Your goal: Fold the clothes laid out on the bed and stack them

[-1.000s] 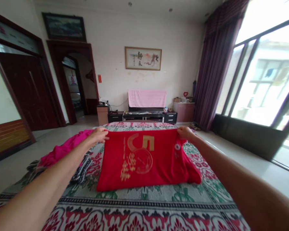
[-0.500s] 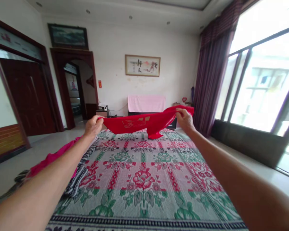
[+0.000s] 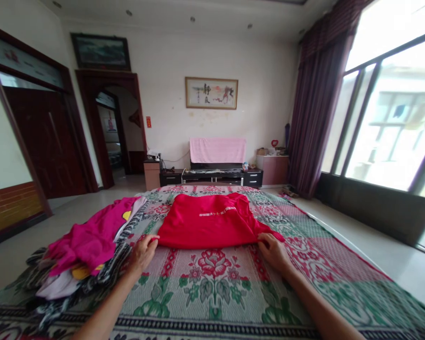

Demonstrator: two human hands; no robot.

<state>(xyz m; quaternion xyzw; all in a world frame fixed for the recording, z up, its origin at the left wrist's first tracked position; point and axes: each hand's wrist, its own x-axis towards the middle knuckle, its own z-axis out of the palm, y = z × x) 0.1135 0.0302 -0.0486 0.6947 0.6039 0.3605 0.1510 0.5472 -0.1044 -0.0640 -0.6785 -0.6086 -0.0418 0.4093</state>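
A red shirt point(image 3: 205, 222) with a line of pale printing lies spread on a flowered bedspread point(image 3: 212, 293). Its near edge runs straight between my two hands. My left hand point(image 3: 143, 250) pinches the near left corner between thumb and fingers. At the near right corner, my right hand point(image 3: 273, 250) is closed on the cloth, and a bit of red fabric sticks out past it to the right. Both hands rest low, close to the bedspread.
Left of the shirt lies a heap of clothes point(image 3: 88, 241), magenta on top with black-and-white pieces under it. Beyond the bed stand a low black cabinet point(image 3: 212, 178) and a pink cloth point(image 3: 217, 150) draped over something. A purple curtain point(image 3: 311, 113) hangs by the window.
Both hands have come down and nearer with the red shirt. Held stretched in the air before, it now lies on the bedspread, with its pale printing showing.
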